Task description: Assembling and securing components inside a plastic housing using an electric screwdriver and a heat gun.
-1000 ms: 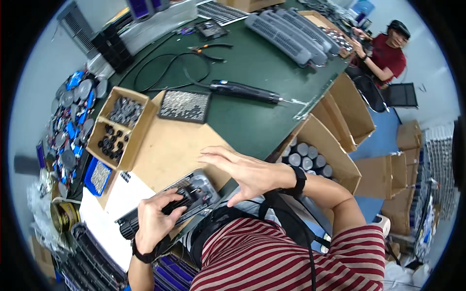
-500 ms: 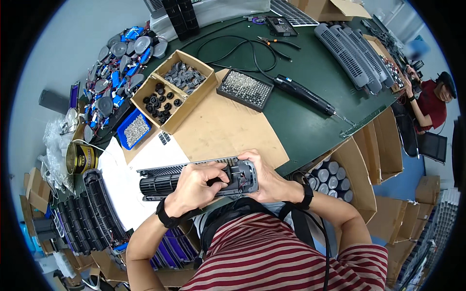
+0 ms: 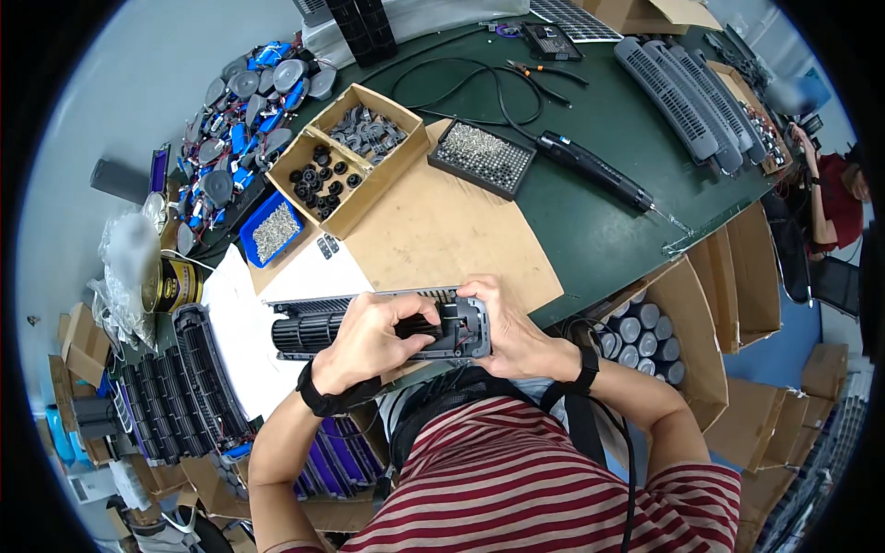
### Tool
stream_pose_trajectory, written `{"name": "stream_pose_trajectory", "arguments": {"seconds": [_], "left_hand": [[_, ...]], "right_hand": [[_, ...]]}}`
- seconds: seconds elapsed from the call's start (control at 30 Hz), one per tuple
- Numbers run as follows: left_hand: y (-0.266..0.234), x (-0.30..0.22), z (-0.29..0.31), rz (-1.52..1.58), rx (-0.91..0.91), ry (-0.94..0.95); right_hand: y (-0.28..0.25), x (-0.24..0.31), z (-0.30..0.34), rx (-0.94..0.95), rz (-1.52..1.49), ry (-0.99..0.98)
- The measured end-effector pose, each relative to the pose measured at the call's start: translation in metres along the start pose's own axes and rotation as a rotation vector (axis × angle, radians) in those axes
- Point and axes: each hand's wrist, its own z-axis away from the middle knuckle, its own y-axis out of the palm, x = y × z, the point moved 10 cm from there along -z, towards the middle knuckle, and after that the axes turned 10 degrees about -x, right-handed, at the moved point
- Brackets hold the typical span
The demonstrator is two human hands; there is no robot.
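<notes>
A long grey tower fan housing [image 3: 475, 339] lies crosswise in front of me, its open side up. Inside it runs a ribbed black fan wheel [image 3: 300, 338]. My left hand [image 3: 373, 336] reaches over the wheel, thumb and index finger curled around its inner end; the fingertips are partly hidden in the housing. My right hand [image 3: 502, 332] grips the housing's right end, thumb on the near-centre rim and the palm against the outside.
Beyond lie a cardboard box [image 3: 369, 198] of black and grey small parts, a blue tray [image 3: 272, 230] of screws, a black screw tray [image 3: 484, 158] and an electric screwdriver [image 3: 595, 170]. Several fan wheels [image 3: 166, 410] stand left. A box of cylindrical motors [image 3: 645, 336] sits right.
The left thumb and index finger have spread a little wider at the wheel's inner end. My right hand keeps its grip on the housing. The whole view has shifted slightly.
</notes>
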Motion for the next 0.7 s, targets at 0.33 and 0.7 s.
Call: {"name": "stream_pose_trajectory", "arguments": {"seconds": [0.33,0.7], "left_hand": [[-0.001,-0.001,0.0,0.011,0.047,-0.001],[-0.016,-0.015,0.017,-0.661,0.104,0.076]], "right_hand": [[0.0,0.005,-0.001,-0.042,-0.023,0.025],[0.002,0.009,-0.002,-0.036,0.021,-0.033]]}}
